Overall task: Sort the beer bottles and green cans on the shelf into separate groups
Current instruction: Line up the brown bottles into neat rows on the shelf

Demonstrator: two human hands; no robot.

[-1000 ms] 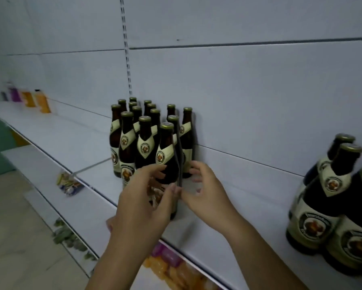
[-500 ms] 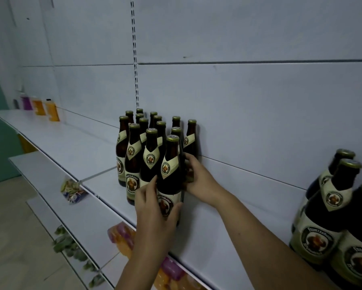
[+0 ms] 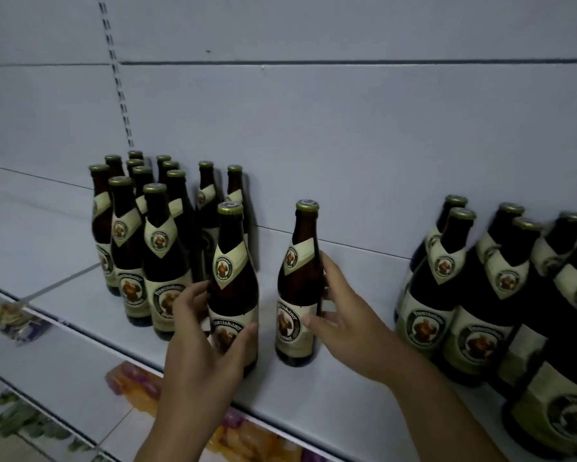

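Two bottles just came off the left bunch [image 3: 140,235], maybe for the right bunch [image 3: 480,295]. Your left hand [image 3: 197,345] wraps the left bottle [image 3: 232,285]; your right hand [image 3: 343,325] wraps the right bottle [image 3: 298,278].

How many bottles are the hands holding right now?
2. The left hand grips the near bottle beside the left cluster; the right hand grips the lone bottle in the gap before the right cluster.

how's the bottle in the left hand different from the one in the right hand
The left-hand bottle stands nearer the shelf front edge, beside the left cluster; the right-hand bottle stands farther back, alone in the gap. The left-hand bottle's labels face the camera; the right-hand bottle's are turned leftward. Shared: brown glass, cream labels, gold caps, each held low on its body.
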